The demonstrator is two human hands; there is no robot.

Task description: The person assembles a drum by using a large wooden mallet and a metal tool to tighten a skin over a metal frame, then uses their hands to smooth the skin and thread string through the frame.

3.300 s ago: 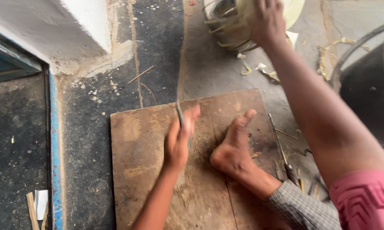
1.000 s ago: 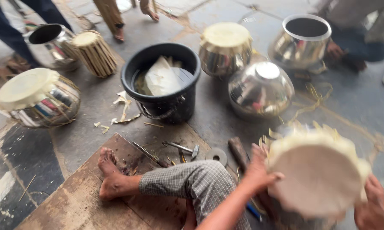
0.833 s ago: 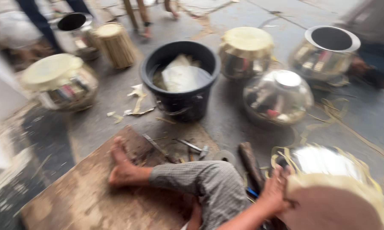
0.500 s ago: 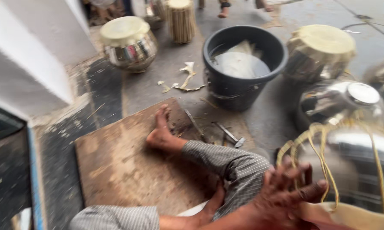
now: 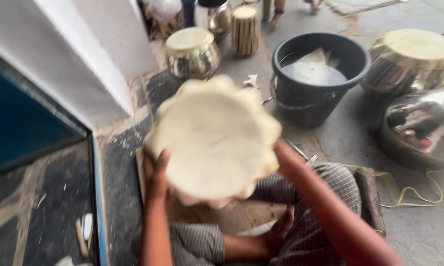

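A pale, cream-coloured skin-covered drum head (image 5: 214,140), round with a scalloped, lumpy edge, is held up in front of the camera, blurred, above the person's lap and the wooden board (image 5: 241,216) on the floor. The left hand (image 5: 157,172) has its grip clamped on the drum's lower left edge, fingers pressed against the rim. The right hand is hidden behind the drum's right side, only its forearm (image 5: 325,207) running up to the rim, so I cannot tell how its grip stands there. Beneath the drum lie the person's folded legs in grey checked cloth (image 5: 325,197), with a bare foot (image 5: 278,231) tucked near the board. Just beyond the drum stands a black bucket (image 5: 320,98) holding water and a pale soaked sheet (image 5: 313,71). To its right sit two shiny metal pots: the farther one (image 5: 409,61) is capped with a cream skin, the nearer one (image 5: 421,130) lies with its bright steel side showing. A yellowish cord (image 5: 414,189) trails on the concrete floor (image 5: 429,231) beside the nearer pot. Behind the drum, farther off, stands another skin-capped metal pot (image 5: 192,51) and a small upright drum wrapped in pale strips (image 5: 245,27). To the left rises a white wall corner (image 5: 88,59), with a blue-edged dark panel (image 5: 29,128) below it.
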